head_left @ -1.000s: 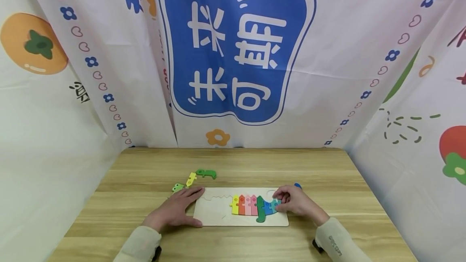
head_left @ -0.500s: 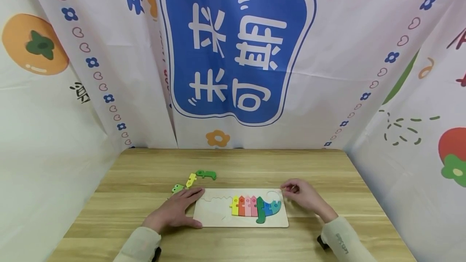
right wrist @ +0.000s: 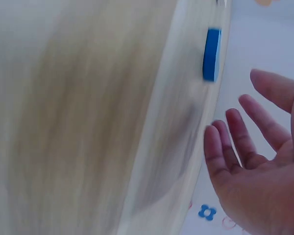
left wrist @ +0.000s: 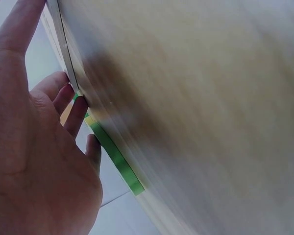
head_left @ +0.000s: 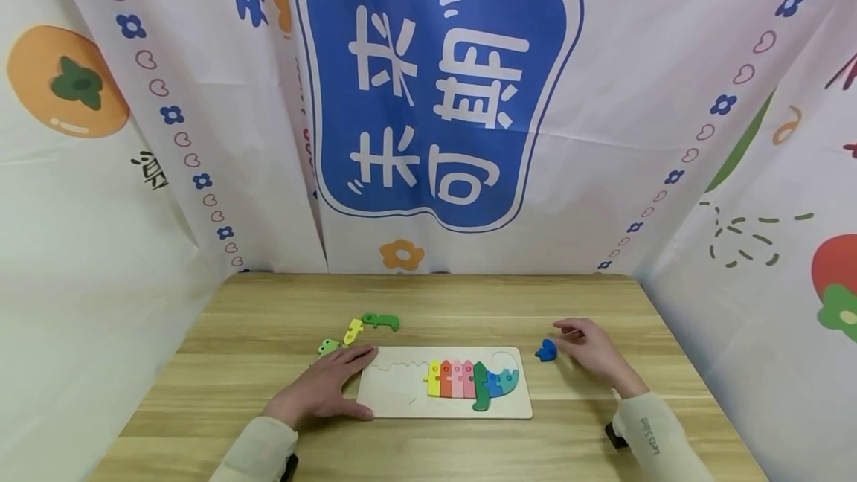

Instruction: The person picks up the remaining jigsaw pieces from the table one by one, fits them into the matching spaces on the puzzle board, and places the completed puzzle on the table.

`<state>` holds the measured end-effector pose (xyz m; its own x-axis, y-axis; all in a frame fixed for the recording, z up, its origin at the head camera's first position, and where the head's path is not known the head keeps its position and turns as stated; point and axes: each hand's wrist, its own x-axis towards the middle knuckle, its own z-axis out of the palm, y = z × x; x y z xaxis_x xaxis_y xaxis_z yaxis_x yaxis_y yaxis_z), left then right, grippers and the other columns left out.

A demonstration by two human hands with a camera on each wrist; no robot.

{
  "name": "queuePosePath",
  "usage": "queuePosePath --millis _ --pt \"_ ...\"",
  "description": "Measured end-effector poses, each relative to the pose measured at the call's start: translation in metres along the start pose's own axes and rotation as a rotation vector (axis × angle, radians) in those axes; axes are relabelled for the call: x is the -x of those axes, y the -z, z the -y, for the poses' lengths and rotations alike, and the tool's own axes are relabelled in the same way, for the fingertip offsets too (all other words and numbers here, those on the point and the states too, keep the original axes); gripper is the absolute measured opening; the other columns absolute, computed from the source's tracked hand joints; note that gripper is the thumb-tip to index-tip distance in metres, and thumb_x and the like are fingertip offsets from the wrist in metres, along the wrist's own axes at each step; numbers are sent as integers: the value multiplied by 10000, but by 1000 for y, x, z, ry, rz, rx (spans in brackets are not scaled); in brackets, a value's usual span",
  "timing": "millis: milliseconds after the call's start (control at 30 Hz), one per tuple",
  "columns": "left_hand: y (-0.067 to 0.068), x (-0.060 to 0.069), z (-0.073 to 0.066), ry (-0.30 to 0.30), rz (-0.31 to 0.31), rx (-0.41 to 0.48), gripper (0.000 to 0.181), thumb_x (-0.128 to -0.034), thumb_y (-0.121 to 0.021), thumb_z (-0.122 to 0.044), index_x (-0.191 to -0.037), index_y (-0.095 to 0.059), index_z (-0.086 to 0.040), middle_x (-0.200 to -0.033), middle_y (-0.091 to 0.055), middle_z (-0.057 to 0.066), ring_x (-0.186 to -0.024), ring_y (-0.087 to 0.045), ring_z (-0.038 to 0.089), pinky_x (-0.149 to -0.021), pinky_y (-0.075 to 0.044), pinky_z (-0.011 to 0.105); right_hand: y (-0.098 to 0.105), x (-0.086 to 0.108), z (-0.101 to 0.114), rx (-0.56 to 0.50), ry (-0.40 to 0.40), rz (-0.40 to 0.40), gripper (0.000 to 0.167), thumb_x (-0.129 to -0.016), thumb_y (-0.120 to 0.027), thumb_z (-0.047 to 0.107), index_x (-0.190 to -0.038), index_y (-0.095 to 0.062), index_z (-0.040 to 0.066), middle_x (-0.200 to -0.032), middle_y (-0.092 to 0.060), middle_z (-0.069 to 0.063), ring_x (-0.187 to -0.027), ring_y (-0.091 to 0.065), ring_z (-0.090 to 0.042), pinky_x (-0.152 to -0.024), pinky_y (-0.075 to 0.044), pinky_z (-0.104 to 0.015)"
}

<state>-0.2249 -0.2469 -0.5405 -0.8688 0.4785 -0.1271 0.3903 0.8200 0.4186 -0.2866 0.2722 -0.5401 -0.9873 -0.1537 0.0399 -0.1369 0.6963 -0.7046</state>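
Observation:
A pale wooden puzzle board (head_left: pixel 395 399) lies on the table, with a row of colored pieces set into its middle and right: yellow, red, pinks, green and blues. My left hand (head_left: pixel 326 384) rests at the board's left edge, thumb and fingers spread along it. A blue puzzle piece (head_left: pixel 547 350) lies on the table right of the board; in the right wrist view this blue piece (right wrist: pixel 212 55) stands apart from the fingers. Beside it is my right hand (head_left: pixel 592 352), fingers loosely bent and holding nothing.
Behind the left hand lie a green frog-eyed head piece (head_left: pixel 327 346), a yellow piece (head_left: pixel 352 331) and a green leg-shaped piece (head_left: pixel 382 320). A printed curtain (head_left: pixel 602 169) hangs behind the wooden table (head_left: pixel 469 303).
My right hand has left the board's right end and moved right, to beside the blue piece, which now shows fully. The left hand has stayed in place.

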Motion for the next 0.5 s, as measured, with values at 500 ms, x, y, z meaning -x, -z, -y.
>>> queuePosePath --millis 500 --pt "-2 -3 3 6 7 -4 1100 -769 -736 -768 -1631 -354 -200 -1692 -325 58 -1527 -291 464 -1186 -285 689 -8 -6 -3 62 13 158 543 -847 -876 227 -1306 -683 13 -1195 -653 -144 -995 -598 -228 -845 -531 -383"
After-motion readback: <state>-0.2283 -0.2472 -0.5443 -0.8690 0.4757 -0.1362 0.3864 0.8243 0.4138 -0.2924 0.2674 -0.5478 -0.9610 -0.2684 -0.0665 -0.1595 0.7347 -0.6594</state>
